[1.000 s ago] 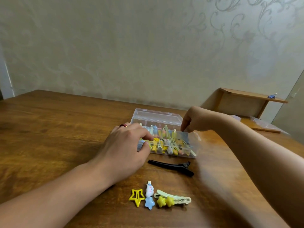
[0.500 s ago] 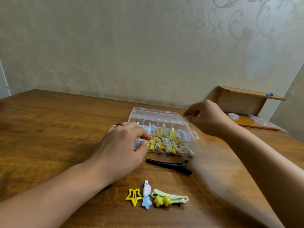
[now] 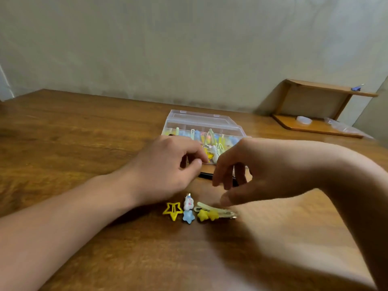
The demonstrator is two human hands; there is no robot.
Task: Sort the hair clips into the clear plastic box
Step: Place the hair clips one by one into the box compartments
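The clear plastic box [image 3: 201,120] stands open mid-table, with several pastel hair clips inside. My left hand [image 3: 165,166] grips its front left edge, thumb in front and fingers on top. My right hand [image 3: 262,171] hovers with loosely curved fingers and holds nothing. It is just above a long black clip [image 3: 205,175], which it mostly hides. Near me lie a yellow star clip [image 3: 173,210], a white and blue clip [image 3: 188,208] and a green clip with two yellow stars [image 3: 212,213]. The right thumb is close above the green clip.
The wooden table [image 3: 84,143] runs back to a pale wall. A small wooden shelf unit [image 3: 315,106] stands at the far right with a white lid and clear plastic bags on its base.
My right hand left the box's right end and swung down toward me, over the black clip and the loose clips. The left hand stayed on the box. The view tilted downward.
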